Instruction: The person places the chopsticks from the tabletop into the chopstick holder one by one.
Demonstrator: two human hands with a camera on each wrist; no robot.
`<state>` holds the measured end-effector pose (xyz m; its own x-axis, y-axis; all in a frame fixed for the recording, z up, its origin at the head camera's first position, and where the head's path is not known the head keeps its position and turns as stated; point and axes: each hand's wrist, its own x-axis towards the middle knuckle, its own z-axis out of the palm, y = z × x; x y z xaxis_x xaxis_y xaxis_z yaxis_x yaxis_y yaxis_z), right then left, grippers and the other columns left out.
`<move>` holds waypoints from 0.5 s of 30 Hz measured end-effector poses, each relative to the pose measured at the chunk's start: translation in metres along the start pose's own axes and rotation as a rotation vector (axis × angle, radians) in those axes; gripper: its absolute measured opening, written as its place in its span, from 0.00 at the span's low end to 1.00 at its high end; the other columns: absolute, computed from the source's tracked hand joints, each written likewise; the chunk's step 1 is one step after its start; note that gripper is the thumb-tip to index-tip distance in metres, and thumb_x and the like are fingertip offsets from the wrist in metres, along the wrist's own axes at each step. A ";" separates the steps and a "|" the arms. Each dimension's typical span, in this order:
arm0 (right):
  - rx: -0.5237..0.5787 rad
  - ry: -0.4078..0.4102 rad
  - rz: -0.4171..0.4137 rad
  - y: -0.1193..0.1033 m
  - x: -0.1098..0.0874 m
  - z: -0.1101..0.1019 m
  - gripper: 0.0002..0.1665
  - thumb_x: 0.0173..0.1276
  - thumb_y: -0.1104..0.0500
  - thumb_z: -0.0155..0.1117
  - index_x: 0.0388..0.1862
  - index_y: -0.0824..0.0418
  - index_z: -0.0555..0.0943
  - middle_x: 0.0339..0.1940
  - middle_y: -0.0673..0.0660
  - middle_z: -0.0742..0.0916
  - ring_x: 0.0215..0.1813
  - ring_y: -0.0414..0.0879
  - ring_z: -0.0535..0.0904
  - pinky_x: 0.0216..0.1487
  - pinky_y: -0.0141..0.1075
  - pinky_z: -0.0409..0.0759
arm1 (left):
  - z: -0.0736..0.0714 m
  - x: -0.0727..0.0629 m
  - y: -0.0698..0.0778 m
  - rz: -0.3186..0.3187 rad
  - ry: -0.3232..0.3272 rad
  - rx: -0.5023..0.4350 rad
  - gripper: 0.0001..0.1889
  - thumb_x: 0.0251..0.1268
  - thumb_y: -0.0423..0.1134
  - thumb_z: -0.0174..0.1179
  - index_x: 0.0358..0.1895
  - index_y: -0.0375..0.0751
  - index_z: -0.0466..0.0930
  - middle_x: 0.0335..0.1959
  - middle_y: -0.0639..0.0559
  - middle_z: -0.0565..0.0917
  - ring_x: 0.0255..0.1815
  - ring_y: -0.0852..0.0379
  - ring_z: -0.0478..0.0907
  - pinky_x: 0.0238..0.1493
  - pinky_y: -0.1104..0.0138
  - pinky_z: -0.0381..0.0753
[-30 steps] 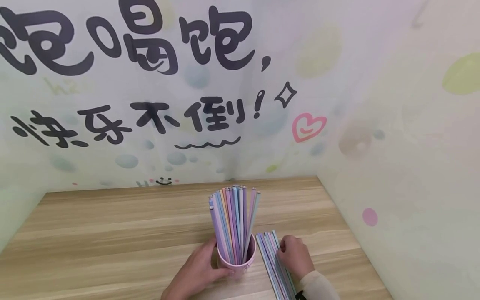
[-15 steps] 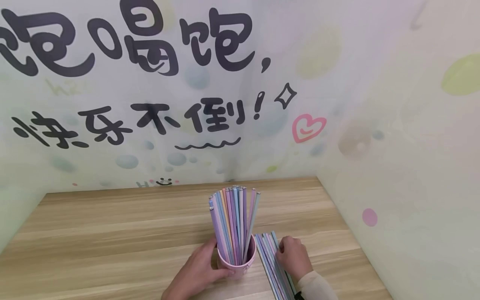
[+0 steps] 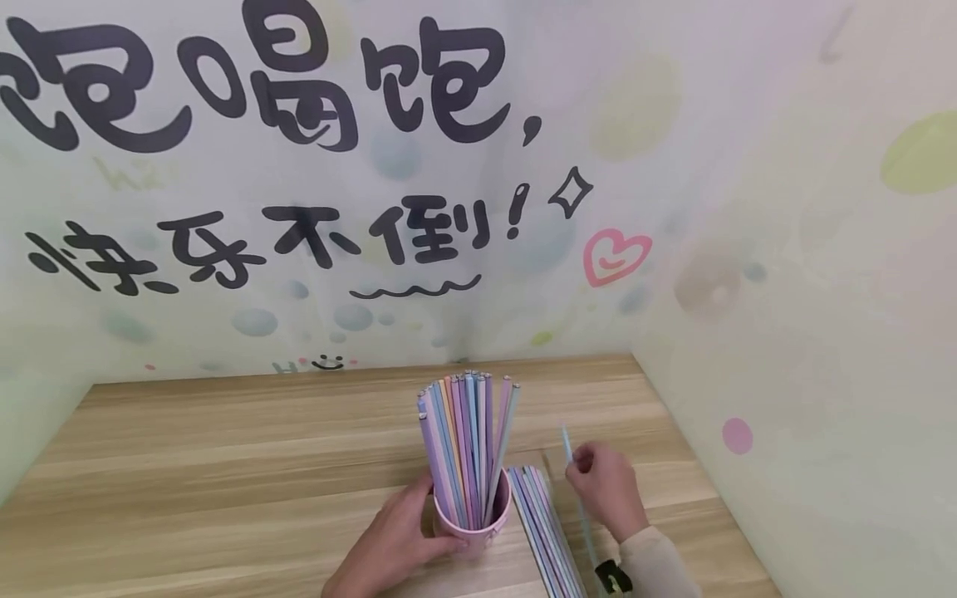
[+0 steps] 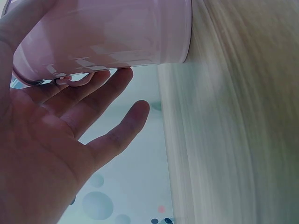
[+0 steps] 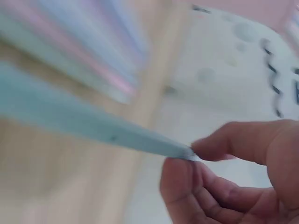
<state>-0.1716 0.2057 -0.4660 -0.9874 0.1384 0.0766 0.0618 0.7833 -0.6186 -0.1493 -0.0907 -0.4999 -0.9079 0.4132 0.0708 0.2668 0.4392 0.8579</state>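
Observation:
A pink cup [image 3: 473,541] stands on the table, filled with several upright pastel pencils [image 3: 467,448]. My left hand [image 3: 396,536] holds it around its left side; the left wrist view shows the fingers along the cup wall [image 4: 107,32], one finger standing off it. To the right of the cup lies a row of several pastel pencils [image 3: 546,531]. My right hand [image 3: 609,490] pinches a light blue pencil [image 3: 586,531] near its far end, just right of that row. In the right wrist view thumb and fingertip meet on this pencil [image 5: 93,121].
The wooden table [image 3: 224,465] ends at a patterned back wall [image 3: 419,332] with black lettering. A side wall [image 3: 822,374] rises close to the right of my right hand. A black strap [image 3: 615,577] sits at my right wrist.
My right hand has drawn the light blue pencil out of the row and moved right and slightly forward with it. The left hand and the cup have stayed in place.

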 end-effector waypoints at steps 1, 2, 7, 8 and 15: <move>0.010 0.027 -0.015 -0.006 0.002 -0.007 0.07 0.60 0.67 0.65 0.37 0.69 0.83 0.28 0.54 0.85 0.30 0.43 0.80 0.31 0.34 0.81 | 0.000 0.000 0.000 -0.002 -0.001 -0.003 0.52 0.47 0.59 0.76 0.76 0.51 0.59 0.68 0.53 0.74 0.67 0.53 0.70 0.67 0.48 0.70; 0.028 0.059 -0.033 -0.012 0.003 -0.014 0.07 0.61 0.67 0.65 0.38 0.69 0.83 0.29 0.54 0.85 0.31 0.44 0.80 0.32 0.33 0.81 | 0.000 0.000 0.000 -0.004 -0.002 -0.004 0.52 0.47 0.59 0.76 0.76 0.51 0.59 0.68 0.53 0.74 0.67 0.53 0.70 0.67 0.48 0.70; 0.171 0.262 -0.133 -0.043 0.012 -0.043 0.05 0.62 0.69 0.64 0.36 0.71 0.84 0.29 0.58 0.86 0.31 0.46 0.82 0.31 0.27 0.81 | -0.001 0.000 0.000 -0.003 0.000 0.000 0.52 0.46 0.59 0.76 0.76 0.51 0.59 0.68 0.52 0.74 0.67 0.53 0.70 0.67 0.48 0.70; 0.213 0.300 -0.151 -0.048 0.014 -0.048 0.05 0.63 0.70 0.64 0.36 0.71 0.84 0.29 0.59 0.86 0.31 0.45 0.83 0.31 0.26 0.81 | -0.001 0.000 0.000 -0.002 0.001 0.001 0.52 0.46 0.59 0.76 0.76 0.51 0.59 0.68 0.53 0.74 0.67 0.53 0.69 0.67 0.48 0.69; 0.507 0.438 -0.244 -0.096 0.019 -0.069 0.04 0.65 0.70 0.64 0.37 0.71 0.83 0.30 0.62 0.85 0.29 0.40 0.83 0.34 0.26 0.83 | 0.000 0.000 0.000 0.010 0.001 0.008 0.53 0.46 0.59 0.76 0.76 0.51 0.58 0.68 0.52 0.74 0.67 0.52 0.70 0.67 0.48 0.70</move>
<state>-0.1861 0.1747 -0.3510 -0.8085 0.3099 0.5003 -0.3337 0.4589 -0.8234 -0.1496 -0.0907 -0.5001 -0.9053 0.4172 0.0799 0.2787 0.4414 0.8529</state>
